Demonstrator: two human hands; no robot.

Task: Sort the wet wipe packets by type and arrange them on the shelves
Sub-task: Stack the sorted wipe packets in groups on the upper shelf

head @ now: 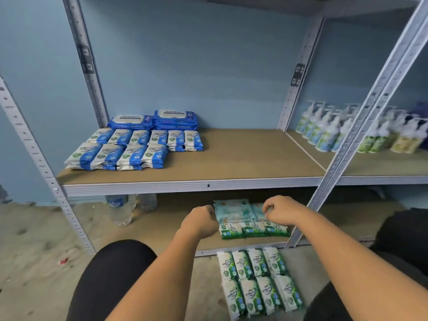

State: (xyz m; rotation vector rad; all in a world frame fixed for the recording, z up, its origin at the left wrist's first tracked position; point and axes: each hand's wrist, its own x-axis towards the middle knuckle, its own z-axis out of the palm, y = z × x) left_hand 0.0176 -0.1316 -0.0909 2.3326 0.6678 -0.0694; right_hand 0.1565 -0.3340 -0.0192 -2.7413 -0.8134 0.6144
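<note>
Reaching for pale packets (234, 209) at the front right corner of the lower shelf (157, 230), left hand (201, 220) and right hand (279, 212) are curling at opposite ends, grip unclear; soft, light, probably best held by the sides.

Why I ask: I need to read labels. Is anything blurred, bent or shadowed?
Head view: wide-angle distortion slants the front upright; its right edge blurs the pump bottles; its centre keeps the blue packets fairly sharp, small print unreadable; the lower shelf sits in shadow; no strong glare.
</note>
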